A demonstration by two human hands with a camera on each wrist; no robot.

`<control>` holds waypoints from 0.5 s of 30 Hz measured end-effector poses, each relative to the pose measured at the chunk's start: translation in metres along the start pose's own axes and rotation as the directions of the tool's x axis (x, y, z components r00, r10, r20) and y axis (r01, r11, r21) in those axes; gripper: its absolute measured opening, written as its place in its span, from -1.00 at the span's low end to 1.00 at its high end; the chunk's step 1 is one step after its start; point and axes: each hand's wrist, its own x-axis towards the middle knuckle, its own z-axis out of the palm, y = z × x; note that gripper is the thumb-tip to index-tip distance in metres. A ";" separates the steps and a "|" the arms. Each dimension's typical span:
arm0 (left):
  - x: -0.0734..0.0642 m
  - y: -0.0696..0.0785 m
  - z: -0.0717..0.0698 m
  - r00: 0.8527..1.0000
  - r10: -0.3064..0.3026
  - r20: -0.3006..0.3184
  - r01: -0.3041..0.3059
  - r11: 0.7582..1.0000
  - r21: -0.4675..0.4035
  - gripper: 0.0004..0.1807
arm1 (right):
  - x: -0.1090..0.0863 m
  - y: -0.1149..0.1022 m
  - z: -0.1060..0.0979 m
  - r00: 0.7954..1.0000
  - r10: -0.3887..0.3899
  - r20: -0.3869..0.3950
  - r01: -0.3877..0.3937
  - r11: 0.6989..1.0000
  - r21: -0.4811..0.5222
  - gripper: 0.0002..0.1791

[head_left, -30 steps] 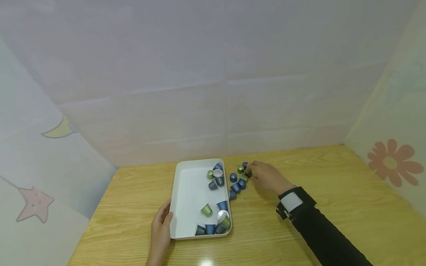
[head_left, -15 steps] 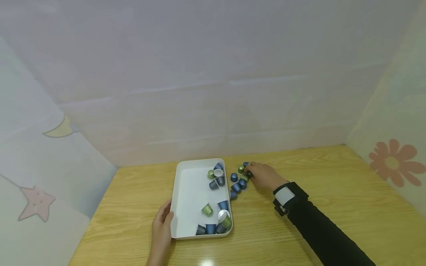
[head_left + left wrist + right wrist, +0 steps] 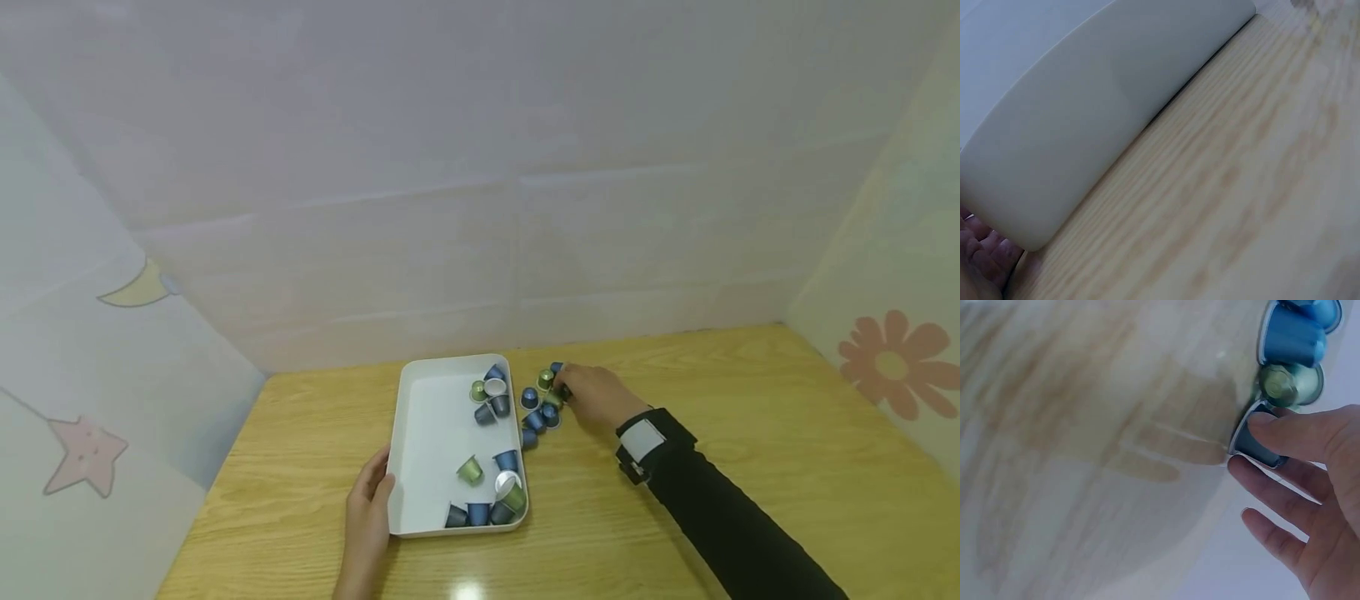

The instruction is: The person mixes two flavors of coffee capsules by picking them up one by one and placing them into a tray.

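Little's being changed vs 1 s ago: dark pod (image 3: 1255, 444) is being pinched in R grip (image 3: 600, 397), beside green pod (image 3: 1285, 386); tray (image 3: 431, 429), left of R grip, is being held in L grip (image 3: 367, 508), its load seemingly not being altered.

Tray (image 3: 427, 433) on worktop (image 3: 585, 517) | capsules (image 3: 478, 514) in tray, mostly right side | loose capsules (image 3: 529, 398) just right of tray | left hand (image 3: 367, 500) at tray's left edge | right hand (image 3: 597, 398) right of loose capsules
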 end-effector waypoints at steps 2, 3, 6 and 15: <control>-0.001 0.000 0.000 1.000 0.001 0.003 -0.001 1.000 -0.001 -0.56 | 0.000 0.000 -0.002 1.000 0.021 0.014 -0.022 1.000 0.020 -0.74; -0.001 0.000 0.000 1.000 0.000 0.004 0.000 1.000 -0.002 -0.56 | 0.000 0.001 -0.003 0.999 0.031 0.022 -0.032 0.999 0.034 -0.74; -0.001 0.000 0.002 1.000 0.001 0.009 -0.001 1.000 -0.009 -0.56 | -0.001 0.005 -0.010 0.999 0.037 0.034 -0.039 0.997 0.061 -0.75; -0.004 0.000 -0.002 1.000 -0.015 0.013 0.015 1.000 0.017 -0.55 | 0.000 0.005 -0.023 0.997 0.043 0.065 -0.049 0.994 0.097 -0.73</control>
